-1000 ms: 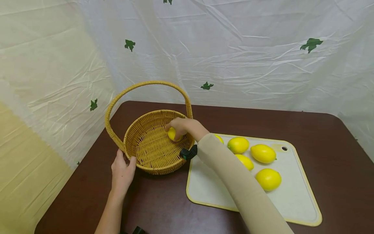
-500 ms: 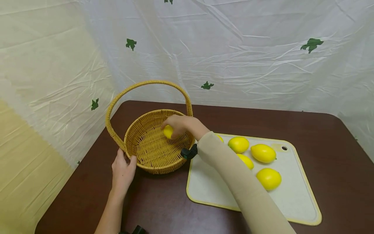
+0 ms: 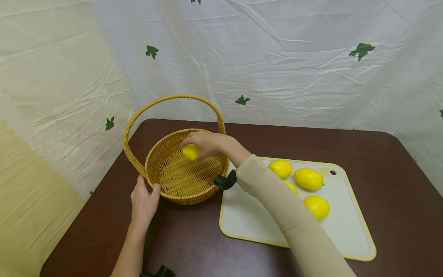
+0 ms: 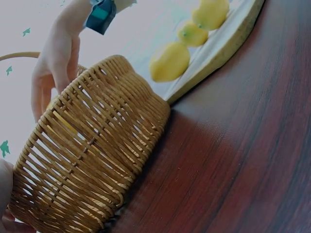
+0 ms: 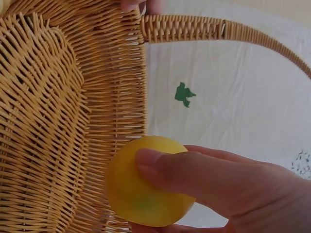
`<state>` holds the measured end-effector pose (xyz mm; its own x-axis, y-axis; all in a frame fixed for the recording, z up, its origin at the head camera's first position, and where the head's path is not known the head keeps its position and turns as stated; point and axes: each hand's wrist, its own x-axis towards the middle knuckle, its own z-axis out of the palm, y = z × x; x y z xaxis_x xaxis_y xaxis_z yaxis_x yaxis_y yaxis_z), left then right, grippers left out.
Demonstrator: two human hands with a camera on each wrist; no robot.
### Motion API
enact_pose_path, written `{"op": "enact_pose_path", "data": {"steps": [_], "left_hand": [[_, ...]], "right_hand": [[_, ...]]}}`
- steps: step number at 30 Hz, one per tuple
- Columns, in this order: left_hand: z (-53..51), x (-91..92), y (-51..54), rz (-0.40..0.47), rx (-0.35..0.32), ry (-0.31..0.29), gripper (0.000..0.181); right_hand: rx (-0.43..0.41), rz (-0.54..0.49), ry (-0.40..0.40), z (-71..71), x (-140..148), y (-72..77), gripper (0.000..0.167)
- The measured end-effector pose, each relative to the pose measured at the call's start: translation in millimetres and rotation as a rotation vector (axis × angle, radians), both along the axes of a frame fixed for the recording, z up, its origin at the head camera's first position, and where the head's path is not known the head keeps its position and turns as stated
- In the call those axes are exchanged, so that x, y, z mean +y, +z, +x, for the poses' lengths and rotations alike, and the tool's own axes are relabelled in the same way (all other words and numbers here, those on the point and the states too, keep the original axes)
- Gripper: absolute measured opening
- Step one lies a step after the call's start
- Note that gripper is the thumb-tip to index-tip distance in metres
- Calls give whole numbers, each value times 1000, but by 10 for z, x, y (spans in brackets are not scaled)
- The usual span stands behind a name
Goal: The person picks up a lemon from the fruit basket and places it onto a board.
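In the head view a round wicker basket (image 3: 188, 199) with a tall arched handle stands on the left of the table. My left hand (image 3: 144, 202) grips its near-left rim beside the handle's foot, thumb on the rim. Over the inside of the basket, my right hand (image 3: 207, 144) holds a yellow lemon (image 3: 190, 152). From the right wrist view, the thumb presses on the lemon (image 5: 150, 182) and fingers lie partly hidden behind it. The left wrist view has the basket's woven side (image 4: 92, 145) close up, the right hand (image 4: 56, 60) above its rim.
A white cutting board (image 3: 249, 219) with a yellow edge lies right of the basket. Several lemons (image 3: 308, 178) rest on it, some partly behind the right sleeve (image 3: 287, 211). A white sheet (image 3: 277, 69) with green leaf shapes hangs behind the dark wooden table (image 3: 194, 242).
My right hand has carried the lemon leftward and slightly up, from the basket's right side toward its middle. The left hand keeps its grip on the rim.
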<state>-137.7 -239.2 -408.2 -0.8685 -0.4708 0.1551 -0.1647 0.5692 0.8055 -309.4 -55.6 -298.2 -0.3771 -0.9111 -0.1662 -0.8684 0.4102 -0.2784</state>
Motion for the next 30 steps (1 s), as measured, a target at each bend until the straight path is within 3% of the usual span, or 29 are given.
{"op": "enact_pose_path", "data": {"steps": [16, 30], "left_hand": [[13, -10, 12, 10, -14, -11, 47], [15, -5, -5, 6, -6, -16, 47]], "right_hand": [[-7, -182, 25, 282, 380, 133, 58], [15, -272, 32, 469, 794, 126, 59]]}}
